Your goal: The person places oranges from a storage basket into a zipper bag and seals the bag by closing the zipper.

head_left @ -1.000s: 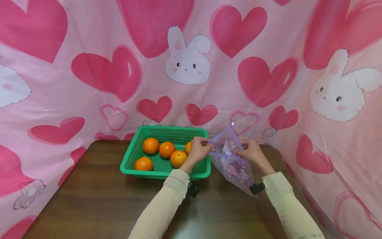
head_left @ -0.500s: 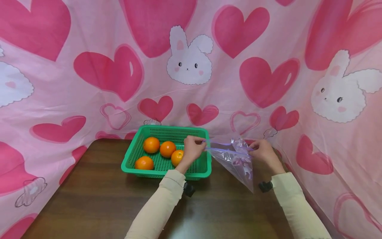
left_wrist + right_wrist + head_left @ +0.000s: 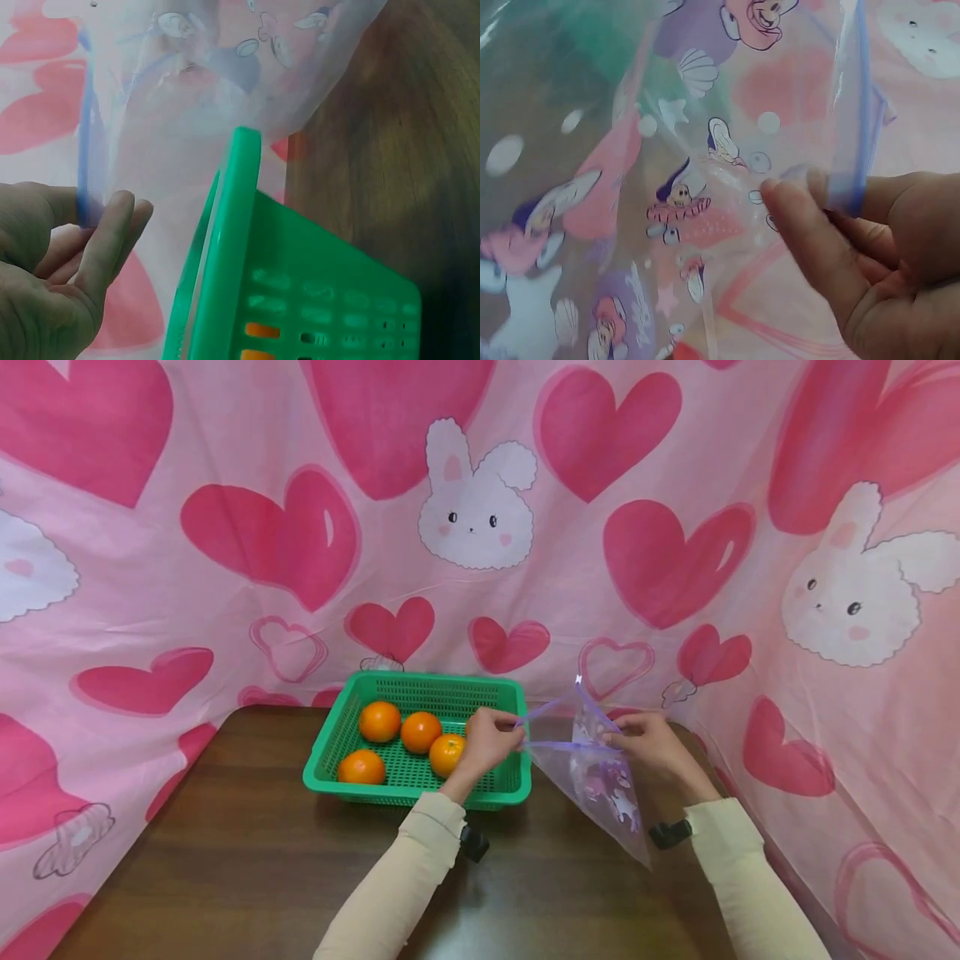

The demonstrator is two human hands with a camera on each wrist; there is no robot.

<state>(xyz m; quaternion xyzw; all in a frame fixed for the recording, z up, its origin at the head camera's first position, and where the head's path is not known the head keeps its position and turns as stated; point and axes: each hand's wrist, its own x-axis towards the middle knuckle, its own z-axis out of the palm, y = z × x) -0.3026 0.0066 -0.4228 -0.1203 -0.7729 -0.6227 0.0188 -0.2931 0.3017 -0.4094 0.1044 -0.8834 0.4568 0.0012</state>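
Observation:
Between the two hands hangs a clear zip bag (image 3: 592,785) with purple edging and printed cartoon figures, its mouth spread into a triangle. The left hand (image 3: 491,745) pinches the left corner of the mouth, above the right end of a green basket (image 3: 322,768). At the other corner the right hand (image 3: 648,743) pinches the purple edge between thumb and fingers. In the left wrist view, the bag's edge (image 3: 88,150) passes between thumb and fingers. Several oranges (image 3: 379,722) lie in the basket; one is mostly hidden behind the left hand.
A brown wooden table (image 3: 247,860) carries the basket near its back edge. Pink cloth (image 3: 300,552) with hearts and rabbits hangs behind and to the right. A white zip slider (image 3: 578,679) shows at the bag's top.
The bag's mouth was spread, then drawn nearly flat half a second ago as the hands moved apart; now it is spread again. Both hands kept their pinch.

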